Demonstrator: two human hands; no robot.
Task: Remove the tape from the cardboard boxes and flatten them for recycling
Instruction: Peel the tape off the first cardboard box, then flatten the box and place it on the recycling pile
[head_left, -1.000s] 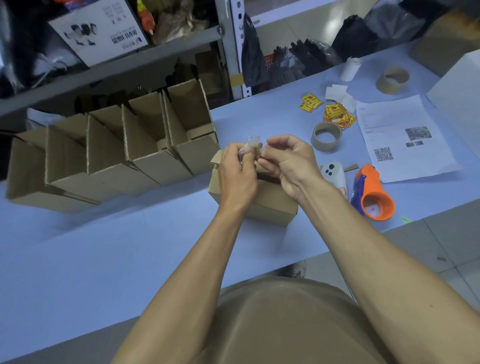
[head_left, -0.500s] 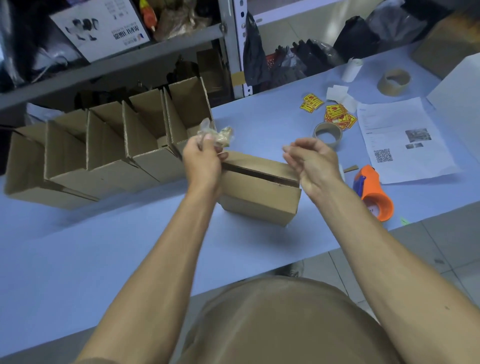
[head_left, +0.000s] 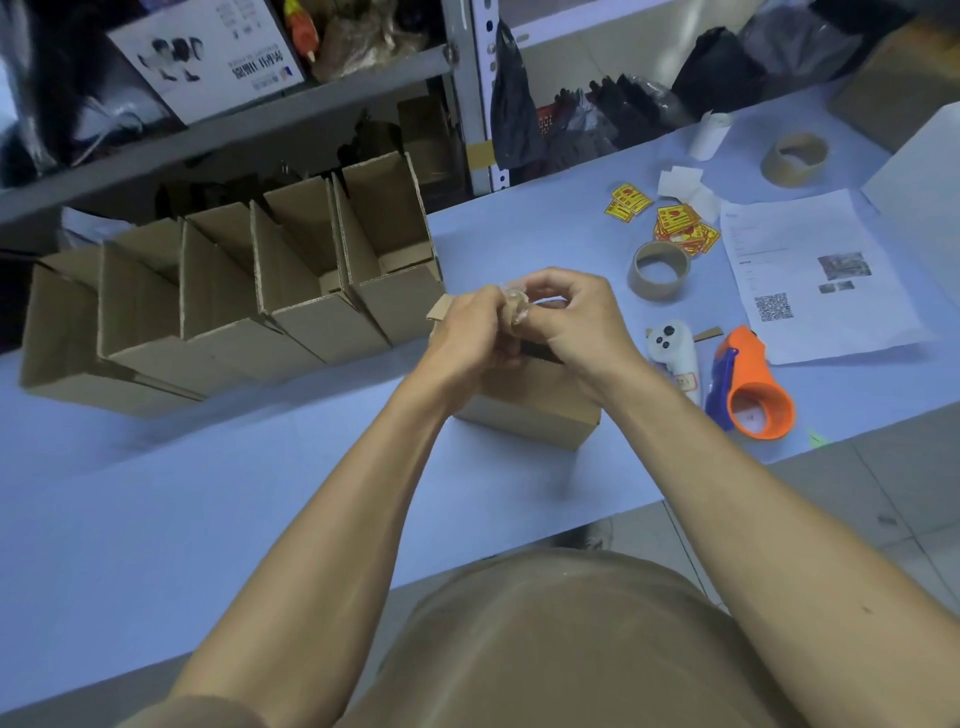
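Note:
A small brown cardboard box (head_left: 524, 405) stands on the blue table (head_left: 156, 519) in front of me, its top mostly hidden by my hands. Above it, my left hand (head_left: 470, 332) and my right hand (head_left: 571, 317) meet and together pinch a crumpled wad of clear tape (head_left: 517, 306). A row of several open cardboard boxes (head_left: 234, 296) stands side by side to the left, flaps up.
Right of the box lie a white controller (head_left: 672, 353), an orange tape dispenser (head_left: 753, 389), two tape cores (head_left: 658, 270) (head_left: 794, 158), yellow stickers (head_left: 680, 228) and a printed sheet (head_left: 815, 275). Metal shelving (head_left: 234, 124) runs behind the table. The table's front edge is near my body.
My left hand swung out to the left with the tape wad, then came back. Both hands have met again over the box and hold the wad together.

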